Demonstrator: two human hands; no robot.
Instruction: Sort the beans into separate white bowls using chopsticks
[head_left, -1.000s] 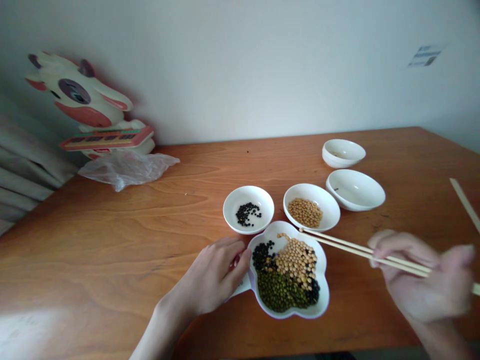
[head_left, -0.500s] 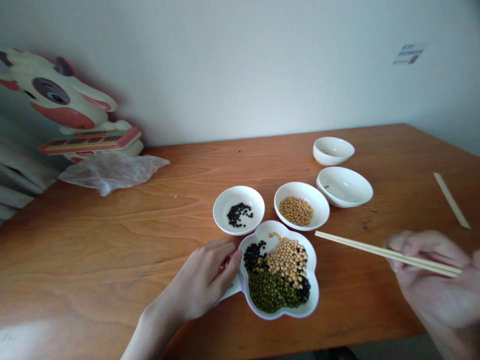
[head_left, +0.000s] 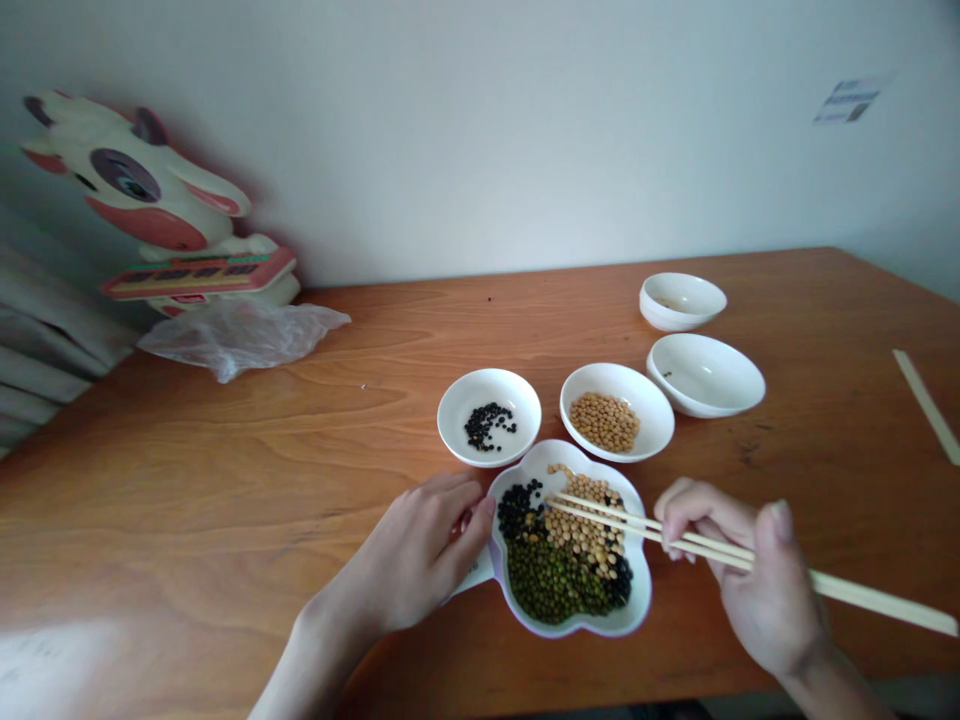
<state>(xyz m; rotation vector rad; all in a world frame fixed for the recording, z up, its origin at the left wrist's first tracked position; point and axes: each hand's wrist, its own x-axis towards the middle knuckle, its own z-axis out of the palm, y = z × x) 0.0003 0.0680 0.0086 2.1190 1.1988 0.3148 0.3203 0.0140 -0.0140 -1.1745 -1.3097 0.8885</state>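
Note:
A white paw-shaped dish (head_left: 641, 600) with a handle holds green beans (head_left: 551, 582), pale soybeans (head_left: 579, 535) and black beans (head_left: 516, 510) in separate patches. My left hand (head_left: 424, 545) grips the dish's left edge by its handle, thumb against the rim. In my right hand (head_left: 757, 570) is a pair of chopsticks (head_left: 705, 548), their tips slightly apart over the soybeans near the black beans. Whether the tips pinch a bean I cannot tell. Behind the dish stand a white bowl of black beans (head_left: 448, 425) and a white bowl of soybeans (head_left: 660, 425).
Two more white bowls stand at the back right: a nearer bowl (head_left: 720, 380) with a dark speck and a farther bowl (head_left: 679, 318) with a few bits inside. A wooden strip (head_left: 926, 405) lies far right. A plastic bag (head_left: 244, 335) and a cow toy keyboard (head_left: 202, 275) sit back left.
My right hand has moved left, bringing the chopsticks from beside the dish to over the soybeans. My left hand stays on the dish. The view has shifted slightly.

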